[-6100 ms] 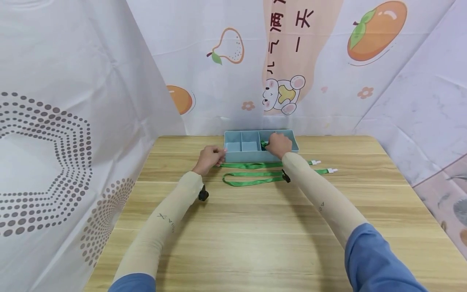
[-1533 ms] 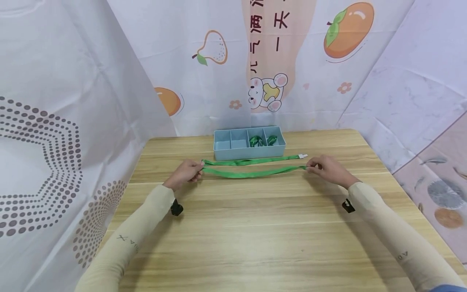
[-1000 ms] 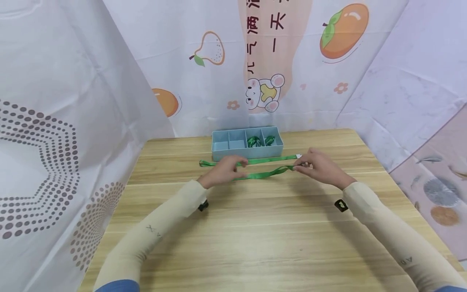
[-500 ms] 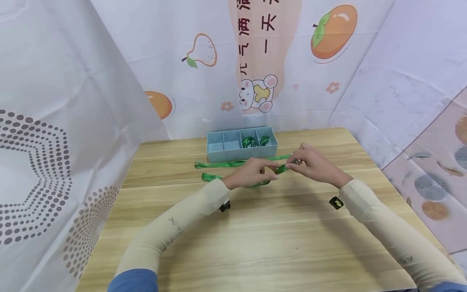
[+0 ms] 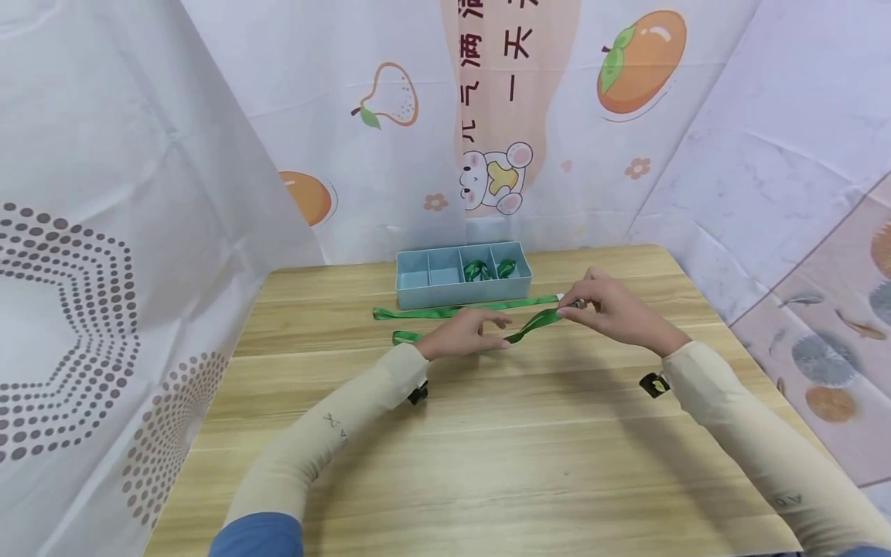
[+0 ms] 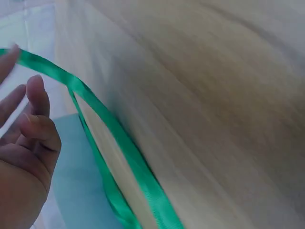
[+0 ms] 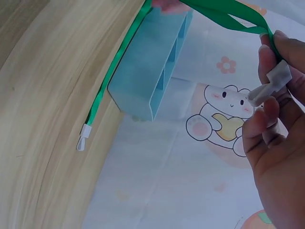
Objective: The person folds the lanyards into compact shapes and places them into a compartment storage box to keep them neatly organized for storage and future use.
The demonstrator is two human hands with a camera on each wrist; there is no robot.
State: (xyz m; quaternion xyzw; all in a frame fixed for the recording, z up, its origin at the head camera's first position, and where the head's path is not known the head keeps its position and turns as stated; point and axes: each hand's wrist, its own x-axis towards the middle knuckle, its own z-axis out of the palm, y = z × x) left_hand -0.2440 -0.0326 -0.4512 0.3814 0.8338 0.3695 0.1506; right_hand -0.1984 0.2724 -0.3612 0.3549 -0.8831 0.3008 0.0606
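Between thumb and fingers, my right hand [image 5: 605,311] pinches a green lanyard [image 5: 539,321] close to its end. The white plastic clip [image 7: 272,85] of that lanyard hangs by the fingers in the right wrist view. From there the strap slopes down leftward to the table, passing behind my left hand [image 5: 461,333]. The left fingers are spread and loosely bent beside the strap [image 6: 121,136], without a grip on it. A second green lanyard [image 5: 425,313] lies stretched out along the front of the box, its white clip [image 7: 83,137] to the right.
A pale blue box [image 5: 462,294] with divided compartments stands at the table's back edge. Coiled green lanyards [image 5: 476,270] sit in its two right compartments. A printed white curtain [image 5: 334,124] hangs behind the wooden table [image 5: 445,464].
Earlier my right hand was in the box. Later both hands held the lanyard stretched; the left released its end, moved right towards the right hand, then drew slightly back left.
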